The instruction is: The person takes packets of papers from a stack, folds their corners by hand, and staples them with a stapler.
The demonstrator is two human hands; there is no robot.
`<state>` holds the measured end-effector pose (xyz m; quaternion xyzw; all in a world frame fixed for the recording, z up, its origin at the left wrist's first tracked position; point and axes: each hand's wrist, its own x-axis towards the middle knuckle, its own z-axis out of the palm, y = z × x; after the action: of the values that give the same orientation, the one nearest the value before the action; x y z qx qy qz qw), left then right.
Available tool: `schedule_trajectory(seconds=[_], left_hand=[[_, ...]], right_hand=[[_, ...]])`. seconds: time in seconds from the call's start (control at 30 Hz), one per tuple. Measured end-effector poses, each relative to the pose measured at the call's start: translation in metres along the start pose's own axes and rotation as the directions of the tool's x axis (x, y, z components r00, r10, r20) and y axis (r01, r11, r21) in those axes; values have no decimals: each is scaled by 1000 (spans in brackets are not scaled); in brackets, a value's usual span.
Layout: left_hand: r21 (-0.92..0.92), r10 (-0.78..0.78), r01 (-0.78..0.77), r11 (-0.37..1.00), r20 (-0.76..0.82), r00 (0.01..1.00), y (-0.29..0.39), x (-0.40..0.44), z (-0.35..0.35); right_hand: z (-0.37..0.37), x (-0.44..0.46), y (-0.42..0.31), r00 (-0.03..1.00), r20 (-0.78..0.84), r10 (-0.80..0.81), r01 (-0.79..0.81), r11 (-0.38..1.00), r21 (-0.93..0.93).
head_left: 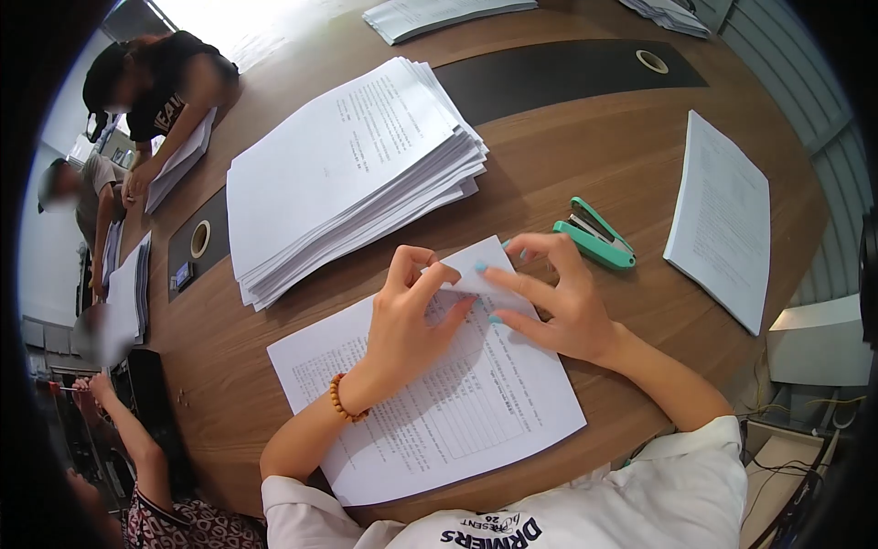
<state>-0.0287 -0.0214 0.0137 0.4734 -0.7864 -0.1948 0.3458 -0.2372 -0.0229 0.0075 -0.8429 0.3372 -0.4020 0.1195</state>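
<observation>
A printed sheet or thin set of sheets [457, 430] lies at an angle on the table in front of me, its far edge bent up into a flap. My left hand [402, 320], a beaded bracelet at its wrist, has curled fingers with the flap between thumb and index finger. From the other side my right hand [567, 306] rests its outstretched, parted fingertips on the flap and the page. Just beyond that hand is a green stapler [599, 240], its top arm raised. What lies under the left fingers is partly hidden.
A tall, uneven paper stack [338, 174] stands beyond my hands, and a smaller stack [718, 220] lies right. More papers [439, 16] are at the far edge. The table [567, 137] has round cable holes. Other people work with papers along the left side.
</observation>
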Motion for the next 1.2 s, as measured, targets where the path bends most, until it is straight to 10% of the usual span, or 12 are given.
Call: schedule_trajectory(seconds=[0.07,0.6,0.9,0.97,1.2], left_hand=[[13,13,-13,1000,-16,1000,-2,-1,0],[-12,19,-19,1000,-14,1000,-1,1,0],[-67,-240,240,969,1,971,7,3,-2],[21,16,-15,1000,-29,999,1,2,-1],[83,35,-33,996,-29,999,-1,-1,-1]], right_hand=[[-3,3,-3,979,13,202,-202,978,53],[6,-1,2,998,50,37,-29,989,-146],[5,1,0,982,-2,187,-187,982,-33],[5,1,1,987,31,155,-153,986,-63],[5,0,2,983,74,166,-157,981,-110]])
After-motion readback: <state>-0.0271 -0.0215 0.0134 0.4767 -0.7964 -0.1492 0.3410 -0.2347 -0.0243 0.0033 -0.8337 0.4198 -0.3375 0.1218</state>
